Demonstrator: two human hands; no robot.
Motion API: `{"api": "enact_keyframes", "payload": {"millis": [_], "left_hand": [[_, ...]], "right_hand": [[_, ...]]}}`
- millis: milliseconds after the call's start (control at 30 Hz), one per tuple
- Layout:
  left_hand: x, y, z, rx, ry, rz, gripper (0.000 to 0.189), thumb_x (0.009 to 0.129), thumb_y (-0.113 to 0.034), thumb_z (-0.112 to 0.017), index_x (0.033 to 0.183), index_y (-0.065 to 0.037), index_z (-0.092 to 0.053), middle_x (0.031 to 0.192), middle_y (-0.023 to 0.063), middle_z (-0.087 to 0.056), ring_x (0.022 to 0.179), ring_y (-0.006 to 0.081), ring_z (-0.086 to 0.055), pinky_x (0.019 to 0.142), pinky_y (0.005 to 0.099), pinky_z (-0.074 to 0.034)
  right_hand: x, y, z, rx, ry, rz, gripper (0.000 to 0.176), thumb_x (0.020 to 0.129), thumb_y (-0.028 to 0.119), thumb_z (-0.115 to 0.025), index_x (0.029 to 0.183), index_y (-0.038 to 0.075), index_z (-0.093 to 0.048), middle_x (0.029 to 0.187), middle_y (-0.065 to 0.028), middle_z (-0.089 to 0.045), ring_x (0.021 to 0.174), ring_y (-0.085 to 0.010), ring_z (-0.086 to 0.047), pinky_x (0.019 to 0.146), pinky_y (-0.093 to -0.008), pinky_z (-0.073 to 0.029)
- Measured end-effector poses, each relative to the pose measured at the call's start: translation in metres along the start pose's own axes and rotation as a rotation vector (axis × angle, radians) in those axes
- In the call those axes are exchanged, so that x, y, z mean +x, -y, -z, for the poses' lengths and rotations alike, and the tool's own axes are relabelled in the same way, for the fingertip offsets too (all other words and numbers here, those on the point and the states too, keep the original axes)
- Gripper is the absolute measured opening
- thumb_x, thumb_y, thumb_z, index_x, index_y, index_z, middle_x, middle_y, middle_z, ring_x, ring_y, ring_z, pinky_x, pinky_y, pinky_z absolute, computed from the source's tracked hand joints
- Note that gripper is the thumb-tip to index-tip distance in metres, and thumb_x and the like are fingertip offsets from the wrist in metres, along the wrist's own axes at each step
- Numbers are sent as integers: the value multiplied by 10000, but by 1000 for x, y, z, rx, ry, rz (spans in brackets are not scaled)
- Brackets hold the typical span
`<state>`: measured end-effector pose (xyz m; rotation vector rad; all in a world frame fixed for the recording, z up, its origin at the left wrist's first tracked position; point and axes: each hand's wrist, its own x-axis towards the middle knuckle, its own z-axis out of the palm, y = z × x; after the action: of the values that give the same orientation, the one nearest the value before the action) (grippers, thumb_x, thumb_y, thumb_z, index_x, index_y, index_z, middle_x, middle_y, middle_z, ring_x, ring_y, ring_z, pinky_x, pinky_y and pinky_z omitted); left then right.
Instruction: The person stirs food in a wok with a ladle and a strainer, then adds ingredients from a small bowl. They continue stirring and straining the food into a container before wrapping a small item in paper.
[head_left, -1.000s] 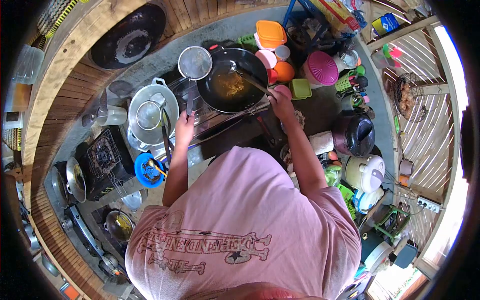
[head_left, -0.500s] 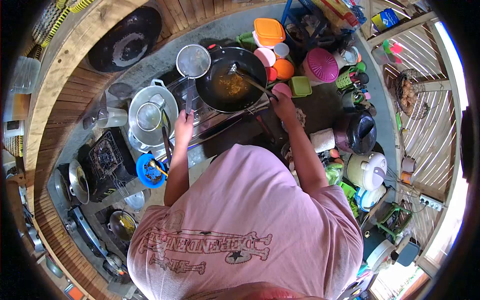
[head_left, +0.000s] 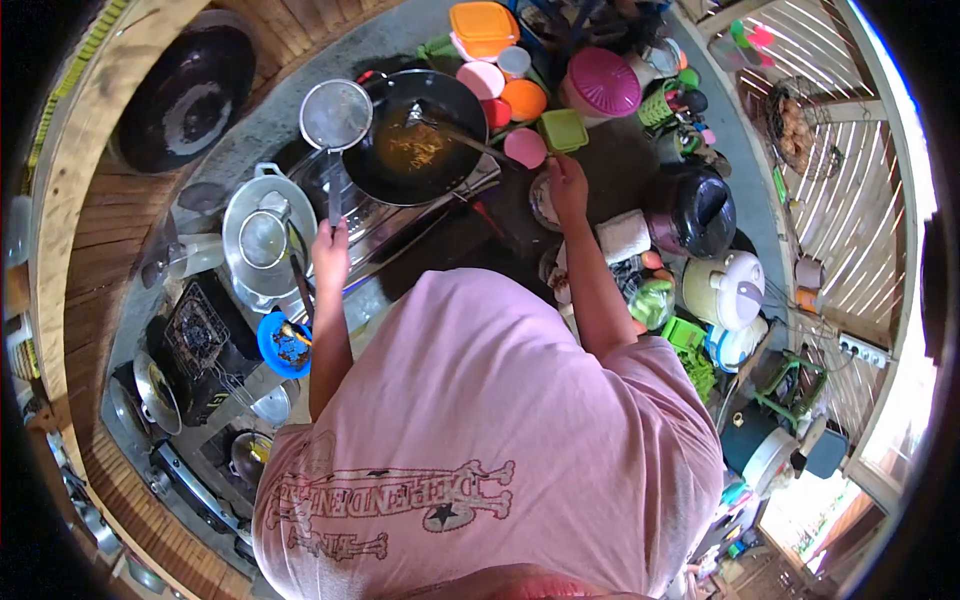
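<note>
Left grip (head_left: 331,250) curled round the handle of a strainer (head_left: 337,114), mesh beside the wok (head_left: 400,178); right arm (head_left: 590,270) outstretched, that grip (head_left: 567,185) hovered near a pink container (head_left: 525,148), hold unclear. Containers (head_left: 524,100) crowded the dark counter (head_left: 620,165); slatted wall (head_left: 845,200) rightward.

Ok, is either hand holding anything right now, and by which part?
The left hand holds a strainer by its handle. The right hand is beside the round pink item; whether it grips anything cannot be told.
</note>
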<state>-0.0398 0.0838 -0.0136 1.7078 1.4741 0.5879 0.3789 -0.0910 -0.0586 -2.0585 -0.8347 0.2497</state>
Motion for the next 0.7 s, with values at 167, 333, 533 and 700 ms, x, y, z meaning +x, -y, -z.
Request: {"api": "enact_keyframes", "payload": {"millis": [167,333,533,700], "left_hand": [[-10,-14,1,-67,44,66,249,997,-267,-568,1037,-31,-636,646,-1,-500,580,97,-462,520,303,-356],[-14,-24,1,-167,71,144,221,1008,-261,-561,1035,-57,-641,665,-32,-475,577,68,-460,509,265,-374],[-20,-27,5,-226,52,215,248,1009,-270,-563,1046,-39,-643,690,-40,-479,605,66,-452,538,248,-364],[-22,-28,5,-204,44,202,239,1011,-258,-560,1071,-41,-644,698,-47,-489,610,58,-441,543,246,-354]], "right_hand": [[-17,-123,12,-267,-4,-136,300,899,244,-654,1134,65,-703,1017,-187,-717,984,-360,-687,851,-430,-538],[-21,-177,-16,-477,264,-231,313,865,272,-671,1136,121,-715,1038,-172,-716,986,-376,-677,856,-454,-546],[-31,-197,-64,-765,271,11,283,855,352,-645,1040,160,-741,1052,-121,-710,1007,-337,-678,841,-488,-550],[-22,-207,-62,-915,441,13,221,879,326,-603,964,181,-747,1014,-97,-715,990,-313,-683,811,-486,-557]]}}
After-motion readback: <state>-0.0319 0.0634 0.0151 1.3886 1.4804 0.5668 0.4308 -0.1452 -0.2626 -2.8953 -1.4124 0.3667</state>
